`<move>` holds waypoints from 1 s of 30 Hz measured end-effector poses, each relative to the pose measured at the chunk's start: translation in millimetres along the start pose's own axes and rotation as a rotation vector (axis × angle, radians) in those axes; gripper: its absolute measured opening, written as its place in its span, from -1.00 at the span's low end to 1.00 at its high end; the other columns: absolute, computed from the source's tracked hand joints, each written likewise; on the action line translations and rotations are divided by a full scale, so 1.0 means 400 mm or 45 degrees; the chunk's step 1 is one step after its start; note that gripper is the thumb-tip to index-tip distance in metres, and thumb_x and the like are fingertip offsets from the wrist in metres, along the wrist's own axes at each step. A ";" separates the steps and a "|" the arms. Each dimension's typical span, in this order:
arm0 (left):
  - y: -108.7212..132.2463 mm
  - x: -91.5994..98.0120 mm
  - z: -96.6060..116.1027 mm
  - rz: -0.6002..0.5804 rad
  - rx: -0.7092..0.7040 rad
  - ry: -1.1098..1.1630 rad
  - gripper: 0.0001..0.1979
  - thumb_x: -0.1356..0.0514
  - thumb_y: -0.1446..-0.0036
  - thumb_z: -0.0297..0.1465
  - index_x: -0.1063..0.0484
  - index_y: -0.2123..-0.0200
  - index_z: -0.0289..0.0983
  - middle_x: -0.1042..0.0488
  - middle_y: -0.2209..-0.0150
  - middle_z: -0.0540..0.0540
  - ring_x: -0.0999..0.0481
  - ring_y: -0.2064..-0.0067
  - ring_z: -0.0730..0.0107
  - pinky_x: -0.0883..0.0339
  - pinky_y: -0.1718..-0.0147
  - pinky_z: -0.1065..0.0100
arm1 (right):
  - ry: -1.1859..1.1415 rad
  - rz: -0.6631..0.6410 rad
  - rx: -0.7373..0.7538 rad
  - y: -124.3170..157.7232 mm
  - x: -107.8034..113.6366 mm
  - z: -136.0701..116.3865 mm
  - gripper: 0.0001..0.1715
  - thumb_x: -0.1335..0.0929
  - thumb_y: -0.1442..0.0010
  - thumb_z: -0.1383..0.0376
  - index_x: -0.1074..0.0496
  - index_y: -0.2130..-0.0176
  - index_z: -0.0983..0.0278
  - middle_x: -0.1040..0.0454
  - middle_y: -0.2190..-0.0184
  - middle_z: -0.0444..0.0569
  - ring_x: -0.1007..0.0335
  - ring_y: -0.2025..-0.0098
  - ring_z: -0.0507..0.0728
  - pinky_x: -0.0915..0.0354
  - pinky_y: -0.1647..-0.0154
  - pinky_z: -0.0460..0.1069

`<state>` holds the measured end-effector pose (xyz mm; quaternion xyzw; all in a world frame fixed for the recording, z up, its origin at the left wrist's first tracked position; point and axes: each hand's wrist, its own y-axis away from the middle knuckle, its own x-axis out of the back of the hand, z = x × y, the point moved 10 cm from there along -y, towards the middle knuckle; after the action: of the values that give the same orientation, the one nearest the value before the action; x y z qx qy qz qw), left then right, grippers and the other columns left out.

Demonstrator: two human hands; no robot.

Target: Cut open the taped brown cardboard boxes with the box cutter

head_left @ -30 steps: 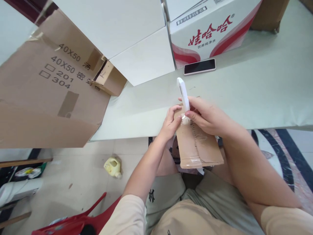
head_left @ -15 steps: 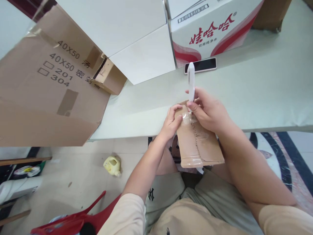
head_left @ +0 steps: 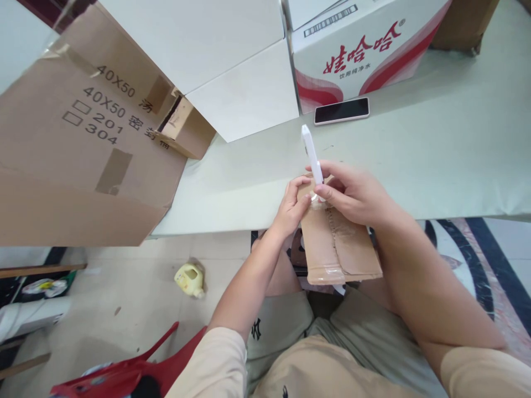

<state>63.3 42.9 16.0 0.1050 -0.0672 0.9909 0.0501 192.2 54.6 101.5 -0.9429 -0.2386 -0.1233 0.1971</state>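
A small flat cardboard box (head_left: 321, 249), sealed with clear tape, is held tilted over my lap at the table's front edge. My left hand (head_left: 292, 209) grips its upper left side, thumb on the top face and fingers over the far edge. In my right hand (head_left: 357, 194) is a slim white box cutter (head_left: 311, 153), pinched between thumb and fingers, its far end pointing up and away. The cutter's lower end is at the taped upper end of the box; my fingers partly cover it, and I cannot make out the blade.
A phone (head_left: 342, 111) lies before a white-and-red water carton (head_left: 352, 69). White boxes (head_left: 244, 94) and a large brown carton (head_left: 83, 166) stand to the left on the pale-covered table (head_left: 435, 138). A yellow jug (head_left: 189, 280) and a red chair (head_left: 124, 371) are below.
The box cutter's upper end has tipped to the left and its lower end has shifted slightly toward me with my right hand. My left hand and the box have hardly moved.
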 end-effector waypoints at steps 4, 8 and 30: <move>-0.001 0.000 0.012 -0.001 -0.016 -0.039 -0.42 -0.15 -0.26 0.19 -0.36 -0.09 -0.12 -0.42 -0.17 -0.17 -0.36 -0.29 0.01 -0.15 -0.34 -0.04 | 0.082 -0.050 0.037 -0.001 -0.008 -0.014 -0.74 -0.32 -0.35 0.22 -0.50 0.01 0.19 -0.55 0.29 -0.06 -0.42 0.34 0.10 -0.28 0.27 0.03; -0.004 -0.001 0.023 0.029 -0.068 -0.036 -0.37 -0.11 -0.23 0.25 -0.40 -0.01 -0.16 -0.48 -0.08 -0.17 -0.41 -0.22 0.02 -0.21 -0.30 -0.01 | 0.201 -0.096 0.119 0.002 -0.020 -0.033 -0.74 -0.30 -0.38 0.22 -0.53 0.02 0.18 -0.53 0.25 -0.01 -0.40 0.25 0.15 -0.26 0.22 0.04; 0.002 -0.001 0.004 0.032 0.003 0.017 -0.39 -0.19 -0.22 0.19 -0.37 -0.09 -0.13 -0.41 -0.19 -0.18 -0.35 -0.31 -0.02 -0.13 -0.36 -0.01 | 0.323 0.016 0.098 -0.001 0.006 -0.024 -0.83 -0.24 -0.36 0.23 -0.39 0.11 0.19 -0.46 0.27 0.02 -0.36 0.22 0.22 -0.26 0.18 0.08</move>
<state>63.8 42.0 17.2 0.0975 -0.0670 0.9922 0.0381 192.8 51.9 110.9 -0.9128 -0.2105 -0.2312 0.2627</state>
